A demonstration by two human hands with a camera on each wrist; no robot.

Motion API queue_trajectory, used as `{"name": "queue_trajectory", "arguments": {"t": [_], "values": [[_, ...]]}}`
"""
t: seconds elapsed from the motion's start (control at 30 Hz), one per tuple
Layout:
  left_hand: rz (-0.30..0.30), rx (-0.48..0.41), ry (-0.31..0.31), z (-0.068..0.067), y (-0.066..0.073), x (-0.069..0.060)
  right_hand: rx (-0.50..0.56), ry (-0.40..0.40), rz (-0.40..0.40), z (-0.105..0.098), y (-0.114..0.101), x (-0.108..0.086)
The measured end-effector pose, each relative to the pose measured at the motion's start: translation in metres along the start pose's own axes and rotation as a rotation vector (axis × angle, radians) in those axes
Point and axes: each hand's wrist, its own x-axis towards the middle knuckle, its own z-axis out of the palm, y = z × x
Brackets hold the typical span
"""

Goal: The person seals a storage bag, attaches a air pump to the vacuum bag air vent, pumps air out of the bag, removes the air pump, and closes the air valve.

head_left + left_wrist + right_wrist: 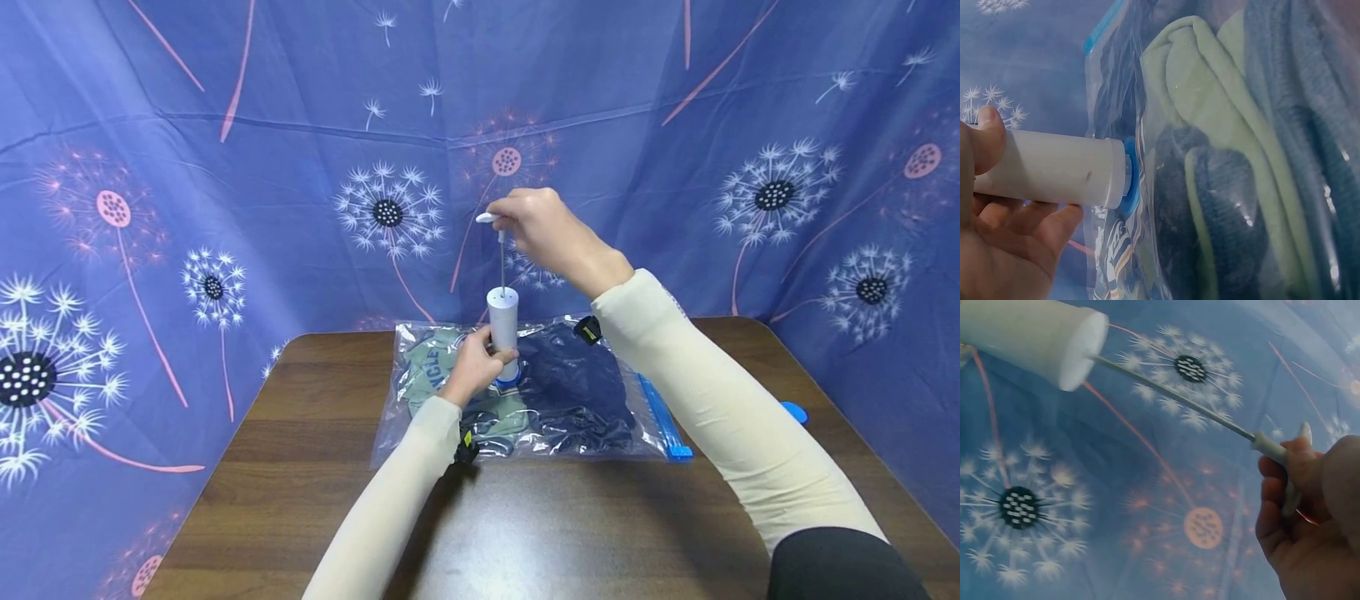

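Note:
A white hand pump (503, 312) stands upright on the blue valve (507, 382) of a clear vacuum storage bag (386, 433). My left hand (476, 364) grips the pump's barrel low down, thumb on one side and fingers round the other, as the left wrist view also shows. Above it, my right hand (534, 223) holds the white T-shaped handle (487, 217), fingers curled round it. The thin metal rod (1172, 395) is drawn well out of the barrel. Inside the bag lie a green garment (1210, 81) with lettering and dark navy clothing (573, 379).
The bag lies on a brown wooden table (300, 433), with a blue zip strip and slider (678, 452) at its right edge. A blue round cap (795, 412) lies farther right, partly behind the right forearm. A blue dandelion-patterned cloth (300, 208) hangs behind the table.

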Motion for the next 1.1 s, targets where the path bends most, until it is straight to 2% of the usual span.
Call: {"name": "queue_trajectory", "arguments": {"t": [0.37, 0.47, 0.63, 0.8, 1.1], "values": [[0.013, 0.005, 0.005, 0.0, 0.0, 0.001, 0.006, -0.243, 0.078, 0.047, 0.011, -0.028], [0.012, 0.007, 0.001, 0.0, 0.0, 0.001, 0.0, -0.279, 0.089, 0.057, 0.013, -0.033], [0.036, -0.006, 0.008, -0.002, 0.0, 0.002, -0.012, -0.263, 0.086, 0.066, 0.015, -0.035], [0.027, -0.01, 0.003, -0.002, -0.002, 0.001, 0.013, -0.242, 0.075, 0.067, 0.015, -0.036], [0.03, 0.015, 0.002, 0.0, -0.001, 0.002, 0.036, -0.204, 0.11, 0.067, 0.017, -0.04]]}}
